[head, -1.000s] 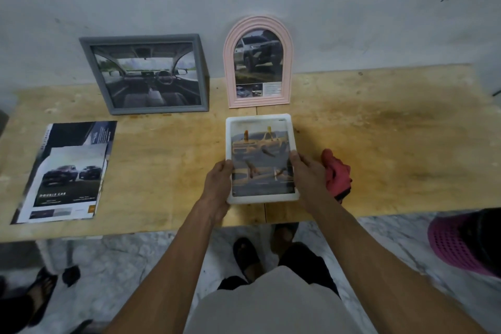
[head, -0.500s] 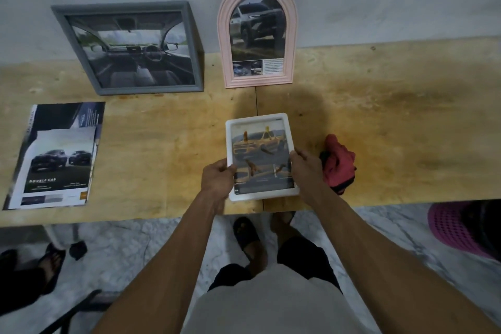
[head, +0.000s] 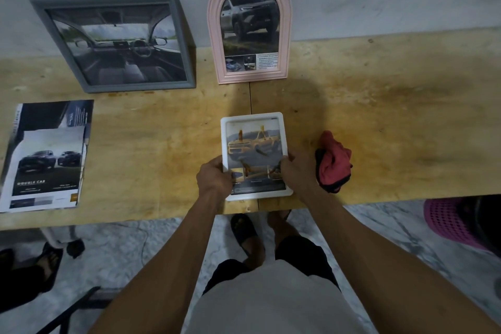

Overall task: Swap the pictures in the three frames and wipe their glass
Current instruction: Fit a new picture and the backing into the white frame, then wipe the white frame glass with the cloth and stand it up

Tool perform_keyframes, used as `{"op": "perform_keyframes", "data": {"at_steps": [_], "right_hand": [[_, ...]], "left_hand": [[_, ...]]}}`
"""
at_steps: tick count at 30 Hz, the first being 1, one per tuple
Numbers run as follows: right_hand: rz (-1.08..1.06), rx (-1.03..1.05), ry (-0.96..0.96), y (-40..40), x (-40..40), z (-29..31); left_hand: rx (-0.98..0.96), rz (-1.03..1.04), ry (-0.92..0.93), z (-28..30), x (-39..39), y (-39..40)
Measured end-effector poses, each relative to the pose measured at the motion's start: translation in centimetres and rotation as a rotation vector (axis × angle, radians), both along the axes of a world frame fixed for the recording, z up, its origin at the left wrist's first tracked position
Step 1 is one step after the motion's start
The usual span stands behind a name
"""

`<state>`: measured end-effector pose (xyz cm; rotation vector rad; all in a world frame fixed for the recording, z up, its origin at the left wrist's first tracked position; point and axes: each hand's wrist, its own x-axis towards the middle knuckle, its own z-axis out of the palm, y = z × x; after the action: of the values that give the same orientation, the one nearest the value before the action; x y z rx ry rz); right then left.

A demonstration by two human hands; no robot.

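Both the left hand and right hand grasped the small white rectangular frame, apparently the last; grey rectangular frame and pink arched frame stood far, seemingly finished; red cloth lay right.

I see both hands on the white frame, flat near the bench edge: left hand grips its left side, right hand its right. Red cloth just beside. Grey frame and pink arched frame lean on the wall. Brochure far left.
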<state>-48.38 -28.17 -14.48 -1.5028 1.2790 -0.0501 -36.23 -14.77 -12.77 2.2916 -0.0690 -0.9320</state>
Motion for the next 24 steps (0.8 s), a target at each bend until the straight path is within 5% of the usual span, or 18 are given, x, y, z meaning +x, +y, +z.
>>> {"op": "perform_keyframes", "data": {"at_steps": [8,15,19,24], "right_hand": [[0.069,-0.135,0.010,0.1,-0.8,1.0],[0.113,-0.807,0.456,-2.2,-3.5,1.0],[0.211,-0.551,0.582,-3.4,-5.2,0.0],[0.178,-0.428,0.421,-3.8,-5.9,-0.5]], "left_hand": [[-0.003,-0.036,-0.049,-0.1,-0.2,0.3],[0.020,-0.075,-0.068,0.3,-0.2,0.2],[0.023,-0.081,-0.069,0.0,-0.1,0.5],[0.027,-0.129,-0.078,-0.4,0.1,0.9]]}}
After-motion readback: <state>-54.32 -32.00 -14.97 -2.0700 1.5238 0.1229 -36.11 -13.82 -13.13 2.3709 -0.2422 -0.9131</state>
